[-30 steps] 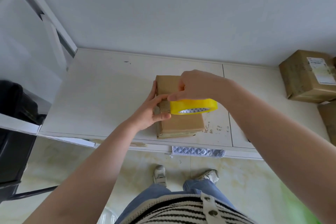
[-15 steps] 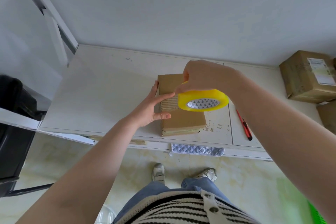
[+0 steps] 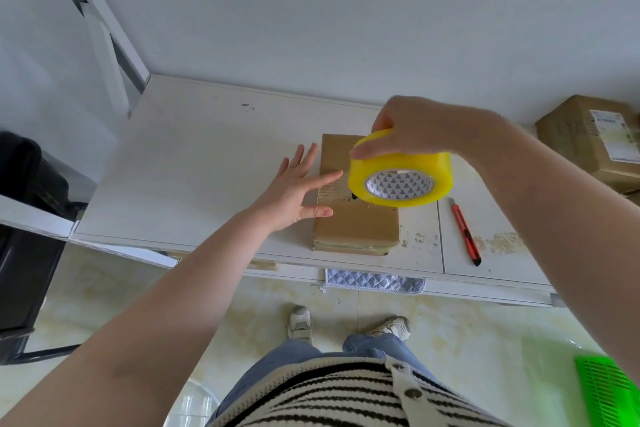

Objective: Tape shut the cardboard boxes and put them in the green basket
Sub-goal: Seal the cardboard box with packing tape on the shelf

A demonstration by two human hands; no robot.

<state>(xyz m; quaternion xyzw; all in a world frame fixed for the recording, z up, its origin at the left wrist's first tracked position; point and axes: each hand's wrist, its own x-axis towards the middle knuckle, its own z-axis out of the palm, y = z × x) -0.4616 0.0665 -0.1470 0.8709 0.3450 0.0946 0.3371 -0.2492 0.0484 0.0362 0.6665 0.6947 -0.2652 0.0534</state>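
Note:
A flat cardboard box lies near the front edge of the white table. My left hand rests flat on the box's left side, fingers spread. My right hand grips a yellow roll of tape from above and holds it over the box's right half, lifted off the surface. A strip of clear tape seems to run from the roll down to the box top. A corner of the green basket shows on the floor at the lower right.
A red utility knife lies on the table right of the box. Larger cardboard boxes stand at the far right against the wall. A black bin is at the left. A quilted cloth hangs below the table edge.
My right hand has lifted the tape roll up and to the right, away from the box. My left hand has opened flat, its fingers spreading over the box's left side.

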